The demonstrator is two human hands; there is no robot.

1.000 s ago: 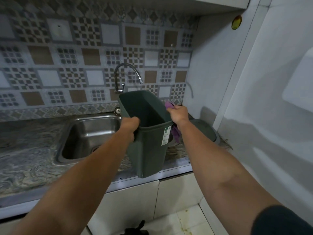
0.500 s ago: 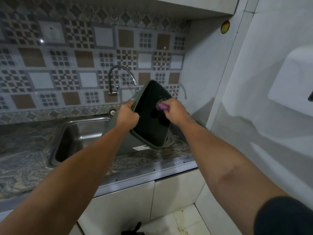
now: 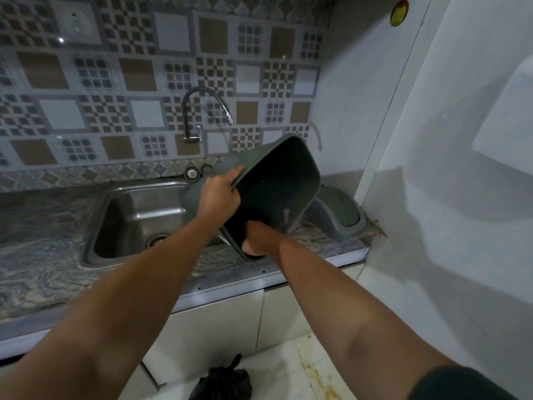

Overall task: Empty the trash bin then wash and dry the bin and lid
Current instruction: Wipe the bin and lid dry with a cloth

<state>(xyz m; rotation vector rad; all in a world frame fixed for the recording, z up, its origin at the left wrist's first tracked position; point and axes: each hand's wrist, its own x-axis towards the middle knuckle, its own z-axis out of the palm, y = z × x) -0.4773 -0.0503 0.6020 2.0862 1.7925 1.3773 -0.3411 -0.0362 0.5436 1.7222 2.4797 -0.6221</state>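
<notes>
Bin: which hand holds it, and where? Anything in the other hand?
The left hand grips the dark green trash bin at its rim, tilted, mouth toward the camera. The right hand reaches inside; a purple cloth shows there, but its grip cannot be told.

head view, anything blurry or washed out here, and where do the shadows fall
Head view: dim, nothing washed out; the right hand reaching into the bin is motion-smeared, the left hand sharper; arm shadows fall on the right wall; small glints on the backsplash tiles; wide-angle bending at the edges.
</notes>
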